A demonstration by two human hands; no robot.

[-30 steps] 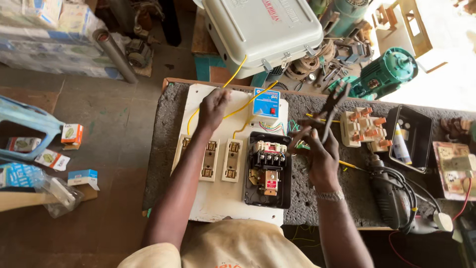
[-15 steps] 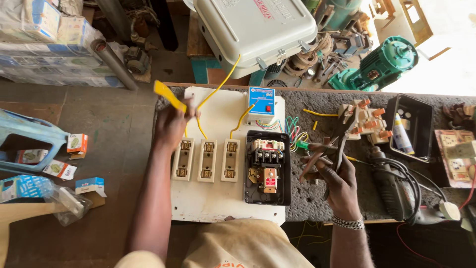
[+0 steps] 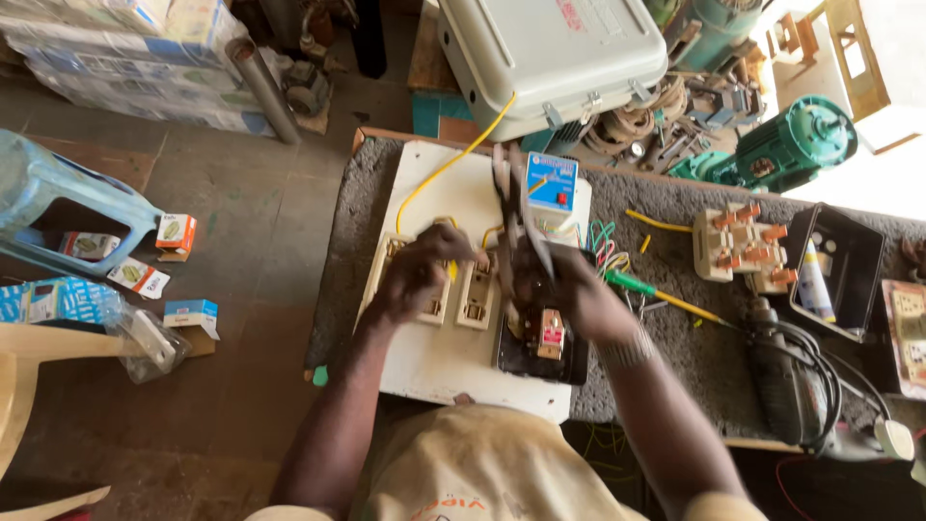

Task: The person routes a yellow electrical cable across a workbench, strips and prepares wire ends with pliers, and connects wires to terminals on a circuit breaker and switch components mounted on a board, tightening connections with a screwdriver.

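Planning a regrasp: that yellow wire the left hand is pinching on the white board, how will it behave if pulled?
The yellow wire holds a smooth arc, so probably springy-stiff rather than floppy. It looks thin, likely light. The left hand pinches one end; its far end runs under the grey box, so it may resist.

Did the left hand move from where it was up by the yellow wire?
Yes. The left hand has come down from the top edge of the white board to its middle, beside the right hand with the pliers.

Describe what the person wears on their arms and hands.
Both forearms are bare, with no gloves on the left hand or the right hand. A metal-looking bracelet circles the right wrist. A beige short-sleeved shirt covers the torso.
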